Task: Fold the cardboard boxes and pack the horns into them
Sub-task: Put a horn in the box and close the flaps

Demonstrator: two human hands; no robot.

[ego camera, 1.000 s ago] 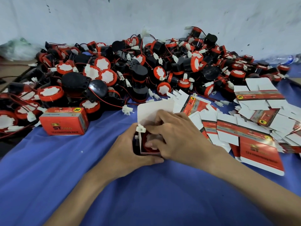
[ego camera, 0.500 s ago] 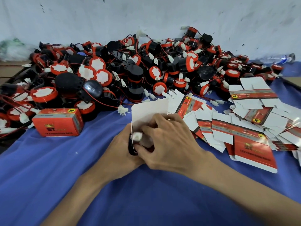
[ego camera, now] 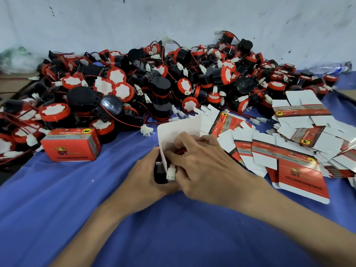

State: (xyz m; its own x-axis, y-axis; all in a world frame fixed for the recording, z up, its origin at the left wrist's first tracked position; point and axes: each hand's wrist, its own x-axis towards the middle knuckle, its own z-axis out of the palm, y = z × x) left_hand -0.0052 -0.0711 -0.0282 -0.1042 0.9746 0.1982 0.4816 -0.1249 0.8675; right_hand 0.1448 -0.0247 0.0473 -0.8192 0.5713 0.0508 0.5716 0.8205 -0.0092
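Note:
My left hand (ego camera: 143, 180) grips an open cardboard box (ego camera: 178, 130) from the left side; its white flap stands up behind my fingers. My right hand (ego camera: 204, 166) has its fingers curled into the box mouth, on a red and black horn (ego camera: 180, 152) that sits inside. The horn's white connector (ego camera: 171, 173) hangs out between my two hands. A big heap of red and black horns (ego camera: 154, 83) lies along the wall. One closed red box (ego camera: 70, 145) stands at the left.
Several flat, unfolded red and white boxes (ego camera: 289, 151) are spread to the right on the blue cloth (ego camera: 173, 228). A plastic bottle (ego camera: 331, 67) lies by the wall at far right, a plastic bag (ego camera: 17, 58) at far left.
My right fingers have pushed deeper into the box mouth and the white connector has dropped lower between my hands. The box has stayed in the same place.

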